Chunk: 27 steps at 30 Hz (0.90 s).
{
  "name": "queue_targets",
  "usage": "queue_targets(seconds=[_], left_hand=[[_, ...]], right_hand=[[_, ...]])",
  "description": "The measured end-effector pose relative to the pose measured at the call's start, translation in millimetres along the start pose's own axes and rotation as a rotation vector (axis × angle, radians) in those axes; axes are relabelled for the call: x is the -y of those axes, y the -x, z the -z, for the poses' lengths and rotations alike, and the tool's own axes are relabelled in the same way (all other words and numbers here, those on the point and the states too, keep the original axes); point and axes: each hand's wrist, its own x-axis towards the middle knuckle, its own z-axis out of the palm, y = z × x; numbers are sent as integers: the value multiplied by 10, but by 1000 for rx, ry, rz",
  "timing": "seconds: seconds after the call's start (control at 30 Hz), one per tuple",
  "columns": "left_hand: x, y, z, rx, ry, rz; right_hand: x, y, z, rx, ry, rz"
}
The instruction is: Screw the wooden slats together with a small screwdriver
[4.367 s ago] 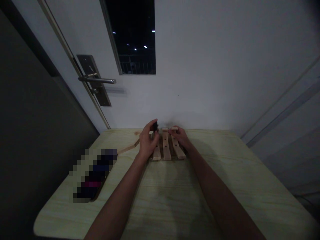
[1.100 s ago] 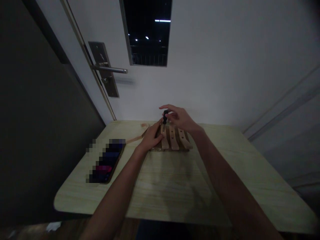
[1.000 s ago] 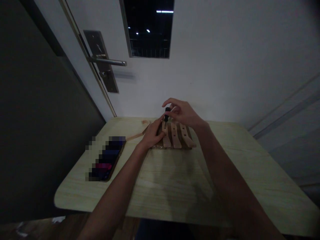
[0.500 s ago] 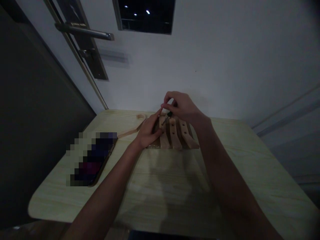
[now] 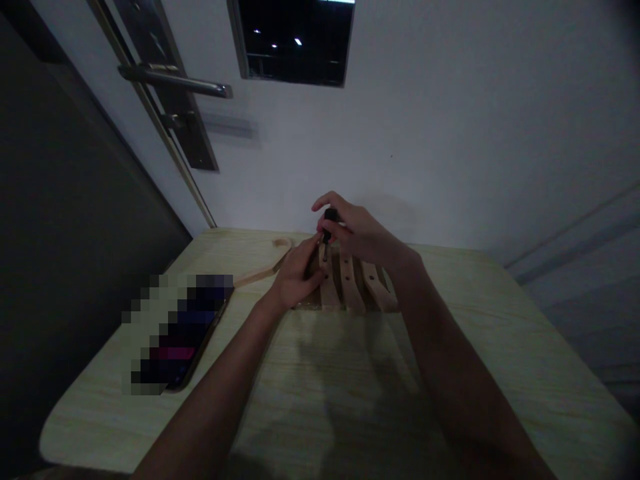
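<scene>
My right hand [image 5: 350, 227] is closed on a screwdriver [image 5: 329, 223] with a dark handle, held nearly upright. Its shank points down at a hole in the leftmost pale wooden piece [image 5: 330, 293]. With fingers stretched and thumb apart, my left hand [image 5: 296, 273] lies against this same piece, the thumb on its surface near a hole. Two similar wooden pieces, a middle one [image 5: 353, 293] and a right one [image 5: 379, 290], each with holes, lie alongside on a brownish flat base [image 5: 307, 306]. The screwdriver's tip is too small to make out clearly.
Left of my hand, a curved wooden piece with a hooked end [image 5: 260, 272] lies on the pale wooden table [image 5: 280, 400]. A partly pixelated phone [image 5: 200, 333] rests nearby. Behind the table stands a white door [image 5: 425, 120] with a metal handle [image 5: 185, 81].
The screwdriver has swung from a slant to nearly upright, and its dark handle shows more. My right-hand fingers have shifted around it. The view has tilted slightly; my left hand stays on the wood.
</scene>
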Motion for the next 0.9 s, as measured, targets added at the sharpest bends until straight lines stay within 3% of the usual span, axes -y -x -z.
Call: queue_targets(seconds=[0.27,0.53,0.63,0.9], left_hand=[[38,6,-4,8,-36,7],[26,-24,-4,24,19,-1],[42,-26,-6,22,15,-30],[77,7,8,36,-43,-24]], right_hand=[[-45,-34,7,-101,171,44],[-15,3,-30,-39,178,114],[37,19,21,12,150,87],[58,-34,61,-44,214,8]])
